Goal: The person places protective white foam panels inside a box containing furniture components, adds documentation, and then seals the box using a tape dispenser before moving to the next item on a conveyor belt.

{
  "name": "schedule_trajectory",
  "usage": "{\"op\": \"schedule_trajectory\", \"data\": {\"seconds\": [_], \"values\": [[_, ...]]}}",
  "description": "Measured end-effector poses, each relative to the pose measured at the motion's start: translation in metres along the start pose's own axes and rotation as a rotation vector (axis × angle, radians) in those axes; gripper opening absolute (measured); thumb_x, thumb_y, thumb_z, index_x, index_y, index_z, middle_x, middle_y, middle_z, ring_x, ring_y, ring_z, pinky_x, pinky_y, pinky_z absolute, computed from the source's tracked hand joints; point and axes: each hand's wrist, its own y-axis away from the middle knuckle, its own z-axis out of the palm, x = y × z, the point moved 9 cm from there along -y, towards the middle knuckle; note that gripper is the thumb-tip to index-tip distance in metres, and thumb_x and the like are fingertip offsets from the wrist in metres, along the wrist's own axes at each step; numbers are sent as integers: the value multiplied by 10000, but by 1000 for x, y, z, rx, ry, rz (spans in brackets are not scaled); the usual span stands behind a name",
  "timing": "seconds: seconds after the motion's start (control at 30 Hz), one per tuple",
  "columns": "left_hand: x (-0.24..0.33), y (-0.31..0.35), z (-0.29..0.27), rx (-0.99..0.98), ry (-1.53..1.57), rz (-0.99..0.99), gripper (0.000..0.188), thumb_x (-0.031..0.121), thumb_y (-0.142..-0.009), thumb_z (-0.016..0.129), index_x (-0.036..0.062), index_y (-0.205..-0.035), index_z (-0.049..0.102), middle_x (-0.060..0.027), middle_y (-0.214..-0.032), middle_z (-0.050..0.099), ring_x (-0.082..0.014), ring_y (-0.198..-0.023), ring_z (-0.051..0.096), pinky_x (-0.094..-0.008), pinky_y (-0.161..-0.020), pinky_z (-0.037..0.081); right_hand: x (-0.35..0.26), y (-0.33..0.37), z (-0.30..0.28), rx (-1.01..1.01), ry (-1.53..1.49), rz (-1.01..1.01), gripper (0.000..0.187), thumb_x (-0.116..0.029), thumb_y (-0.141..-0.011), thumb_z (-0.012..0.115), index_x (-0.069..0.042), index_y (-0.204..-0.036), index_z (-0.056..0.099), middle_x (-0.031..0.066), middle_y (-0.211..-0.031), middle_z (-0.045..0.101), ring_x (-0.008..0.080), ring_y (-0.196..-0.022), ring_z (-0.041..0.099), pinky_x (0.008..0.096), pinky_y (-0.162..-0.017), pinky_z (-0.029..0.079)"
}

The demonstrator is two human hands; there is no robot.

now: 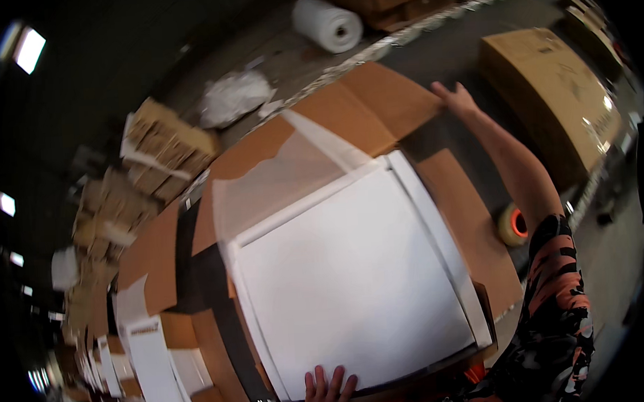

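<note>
A large white panel (355, 279) with a raised white rim lies face up inside an open cardboard box (484, 229) in front of me. My left hand (330, 395) rests on the panel's near edge with its fingers spread. At full reach, my right hand (459, 101) is at the outer corner of the far cardboard flap (375, 103), its thumb and fingers apart. A thin, translucent white sheet (277, 185) is folded back over the far flaps. White foam strips (445, 253) run along the panel's sides.
A tape roll (514, 227) with an orange core lies right of the box. Beyond it stands a closed carton (549, 91). More open boxes with white panels (152, 370) line up at left. Past the table edge are stacked cardboard (170, 147), crumpled plastic (235, 96) and a white roll (326, 26).
</note>
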Motion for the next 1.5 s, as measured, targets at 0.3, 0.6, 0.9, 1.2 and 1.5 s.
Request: {"op": "schedule_trajectory", "data": {"seconds": [0.3,0.6,0.9,1.2,1.5], "values": [[-3,5,10,-70,-109,0,593,428,-705,658,196,-1246,589,-127,-1375,518,-466,-1246,465,-612,-1034,327,-121,41,-1,-280,-110,-448,212,-156,-817,624,37,-904,611,159,-716,598,218,-695,617,372,-631,486],[2,-24,3,-49,-144,117,489,309,-785,614,129,-1240,593,-196,-1307,541,-479,-1225,463,-600,-1035,336,50,214,-111,-216,106,-359,265,-177,-875,586,-27,-1093,606,117,-900,680,223,-823,647,378,-767,506],[4,-20,55,-667,-4,-7,647,513,-887,503,147,-1413,415,-161,-1419,442,-380,-1277,433,-517,-1057,342,44,490,-210,-148,319,-495,604,-433,-842,663,-32,-1269,517,164,-1282,542,314,-1258,469,508,-1145,230],[1,-22,34,-624,27,-183,775,522,-833,608,57,-1416,397,-204,-1435,423,-379,-1290,441,-474,-1070,360,-1,527,-177,-194,397,-886,585,-379,-678,747,-14,-1114,606,117,-1153,625,324,-1171,546,486,-1088,352],[53,-14,-89,223,95,427,922,563,-717,734,-33,-1365,460,-301,-1370,461,-459,-1280,442,-530,-1072,355,-5,522,-169,-267,444,-881,577,-373,-650,742,-41,-1106,622,84,-1122,647,299,-1166,558,443,-1058,396]]}}
